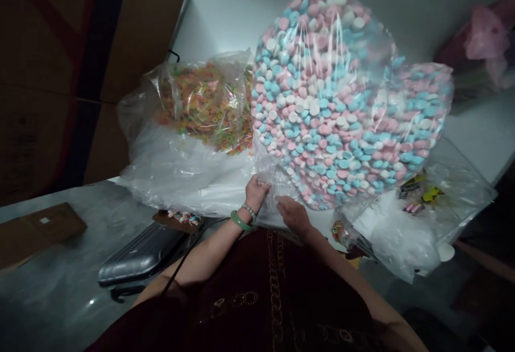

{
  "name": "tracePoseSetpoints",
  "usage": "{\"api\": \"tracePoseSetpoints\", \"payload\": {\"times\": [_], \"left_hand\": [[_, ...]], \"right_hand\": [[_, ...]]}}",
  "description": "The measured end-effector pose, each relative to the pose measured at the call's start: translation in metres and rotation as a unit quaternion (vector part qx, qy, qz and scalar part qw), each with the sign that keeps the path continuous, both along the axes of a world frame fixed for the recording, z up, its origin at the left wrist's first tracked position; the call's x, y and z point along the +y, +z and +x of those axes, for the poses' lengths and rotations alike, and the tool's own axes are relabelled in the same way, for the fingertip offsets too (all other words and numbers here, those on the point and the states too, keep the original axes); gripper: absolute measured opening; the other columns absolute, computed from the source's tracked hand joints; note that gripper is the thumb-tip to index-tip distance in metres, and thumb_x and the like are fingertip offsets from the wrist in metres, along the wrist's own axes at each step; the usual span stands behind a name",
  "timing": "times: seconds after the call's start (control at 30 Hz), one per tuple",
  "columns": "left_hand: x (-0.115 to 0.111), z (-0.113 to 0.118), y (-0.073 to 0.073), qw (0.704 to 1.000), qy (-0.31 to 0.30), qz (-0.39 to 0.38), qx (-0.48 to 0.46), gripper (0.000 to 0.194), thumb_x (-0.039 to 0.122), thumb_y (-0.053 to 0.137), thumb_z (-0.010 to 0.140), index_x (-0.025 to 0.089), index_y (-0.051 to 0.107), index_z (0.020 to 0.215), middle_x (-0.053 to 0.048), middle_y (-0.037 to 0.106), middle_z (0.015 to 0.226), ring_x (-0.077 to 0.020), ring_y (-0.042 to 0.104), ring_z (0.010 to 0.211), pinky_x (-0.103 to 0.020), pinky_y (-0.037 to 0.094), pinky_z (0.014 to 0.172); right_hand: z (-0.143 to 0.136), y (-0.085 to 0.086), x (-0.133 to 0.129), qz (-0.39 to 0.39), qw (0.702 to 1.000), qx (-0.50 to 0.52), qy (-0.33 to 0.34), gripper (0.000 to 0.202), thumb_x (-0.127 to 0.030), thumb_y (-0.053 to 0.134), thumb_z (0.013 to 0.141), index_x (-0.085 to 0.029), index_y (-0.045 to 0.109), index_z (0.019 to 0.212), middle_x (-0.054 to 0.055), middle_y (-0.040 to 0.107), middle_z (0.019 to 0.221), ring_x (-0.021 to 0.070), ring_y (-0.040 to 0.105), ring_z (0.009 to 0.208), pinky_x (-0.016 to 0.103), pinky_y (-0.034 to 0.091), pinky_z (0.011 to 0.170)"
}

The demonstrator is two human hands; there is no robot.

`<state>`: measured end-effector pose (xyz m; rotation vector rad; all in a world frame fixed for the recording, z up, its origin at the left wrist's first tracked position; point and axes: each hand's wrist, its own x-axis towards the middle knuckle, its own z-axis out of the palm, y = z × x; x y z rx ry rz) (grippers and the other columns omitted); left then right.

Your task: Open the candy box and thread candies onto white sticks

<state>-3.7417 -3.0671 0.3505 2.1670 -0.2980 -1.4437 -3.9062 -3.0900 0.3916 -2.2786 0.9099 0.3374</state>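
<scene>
A big clear plastic bag (306,126) full of pink, blue and white button-shaped sweets lies in front of me, its loose plastic end gathered towards my body. My left hand (256,192), with a green bangle and a beaded bracelet at the wrist, is closed on that loose plastic. On the other side of the gathered end, my right hand (294,214) has its fingers bent in against the same plastic; its fingertips are slightly blurred. Left of the sweets, touching them, lies a clear bag of small orange, yellow and green ring-shaped pieces (209,102).
Large cardboard boxes (132,41) stand at the left. A dark ribbed suitcase (140,255) is below the table edge. Crumpled clear plastic (406,234) and several small wrapped packets (431,195) lie at the right. Pink plastic (487,41) shows at the far right.
</scene>
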Motion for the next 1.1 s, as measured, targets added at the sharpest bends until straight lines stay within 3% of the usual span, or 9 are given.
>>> {"api": "tracePoseSetpoints", "payload": {"times": [0.13,0.27,0.37,0.43,0.6,0.77,0.83,1.0,1.1], "left_hand": [[0.001,0.015,-0.016,0.998,-0.022,0.025,-0.059,0.017,0.017,0.053,0.069,0.017,0.065,0.081,0.002,0.065,0.071,-0.0134,0.060,0.068,-0.021,0.045,0.063],[0.002,0.022,-0.019,0.988,-0.109,0.056,-0.094,0.016,0.016,0.051,0.071,0.019,0.065,0.078,0.000,0.068,0.076,-0.0157,0.061,0.075,-0.023,0.045,0.067],[0.002,0.022,-0.015,0.981,-0.169,0.062,-0.074,0.016,0.015,0.054,0.072,0.019,0.065,0.083,-0.001,0.070,0.081,-0.0165,0.062,0.078,-0.025,0.045,0.070],[0.002,0.022,-0.009,0.976,-0.188,0.072,-0.086,0.015,0.017,0.056,0.074,0.020,0.065,0.087,-0.002,0.071,0.086,-0.0182,0.064,0.082,-0.026,0.046,0.073],[-0.004,0.024,0.006,0.963,-0.210,0.061,-0.159,0.023,0.025,0.058,0.079,0.022,0.062,0.102,-0.007,0.069,0.105,-0.0227,0.064,0.099,-0.030,0.048,0.081],[-0.024,0.020,0.004,0.954,-0.279,0.036,-0.104,0.025,0.025,0.057,0.083,0.016,0.065,0.105,-0.013,0.069,0.110,-0.0243,0.065,0.104,-0.030,0.047,0.084],[-0.032,0.013,0.002,0.950,-0.296,0.033,-0.089,0.028,0.023,0.054,0.085,0.011,0.065,0.108,-0.016,0.069,0.111,-0.0244,0.065,0.104,-0.029,0.046,0.084],[-0.039,-0.014,0.002,0.949,-0.309,0.020,-0.056,0.031,0.024,0.053,0.089,0.004,0.066,0.109,-0.020,0.071,0.106,-0.0262,0.067,0.100,-0.029,0.047,0.082],[-0.041,-0.030,0.002,0.950,-0.309,-0.017,-0.032,0.031,0.029,0.056,0.089,0.009,0.066,0.111,-0.017,0.071,0.107,-0.0251,0.067,0.099,-0.029,0.051,0.083]], "right_hand": [[0.008,-0.015,-0.026,-0.152,0.977,0.078,-0.125,0.039,-0.026,0.031,0.100,-0.012,0.061,0.120,0.016,0.064,0.098,0.0236,0.056,0.087,0.033,0.041,0.073],[0.031,-0.031,-0.054,-0.194,0.973,0.093,-0.085,0.042,-0.023,0.034,0.098,-0.014,0.052,0.134,0.018,0.061,0.104,0.0250,0.053,0.086,0.034,0.036,0.066],[0.046,-0.041,-0.066,-0.178,0.976,0.093,-0.079,0.033,-0.017,0.039,0.094,-0.017,0.062,0.117,0.016,0.060,0.107,0.0235,0.052,0.088,0.032,0.035,0.065],[0.050,-0.043,-0.068,-0.142,0.980,0.064,-0.124,0.024,-0.016,0.043,0.092,-0.018,0.066,0.098,0.014,0.061,0.105,0.0222,0.052,0.089,0.031,0.036,0.068],[0.035,-0.020,-0.067,-0.075,0.961,-0.033,-0.263,0.020,-0.022,0.040,0.089,-0.020,0.060,0.087,0.007,0.064,0.095,0.0196,0.054,0.092,0.030,0.042,0.078],[0.022,0.028,-0.096,-0.037,0.854,-0.184,-0.486,0.013,-0.031,0.043,0.086,-0.022,0.049,0.078,-0.002,0.056,0.070,0.0152,0.052,0.068,0.027,0.042,0.068],[0.021,0.040,-0.113,-0.085,0.833,-0.214,-0.503,0.012,-0.033,0.043,0.086,-0.023,0.046,0.079,-0.003,0.051,0.068,0.0144,0.049,0.064,0.027,0.041,0.066],[0.019,0.036,-0.138,-0.155,0.873,-0.131,-0.443,0.014,-0.033,0.044,0.085,-0.022,0.049,0.078,-0.001,0.052,0.070,0.0158,0.047,0.068,0.029,0.036,0.068],[0.011,0.032,-0.139,-0.184,0.868,-0.116,-0.446,0.019,-0.034,0.043,0.089,-0.021,0.055,0.085,0.001,0.058,0.078,0.0167,0.051,0.073,0.029,0.038,0.070]]}}
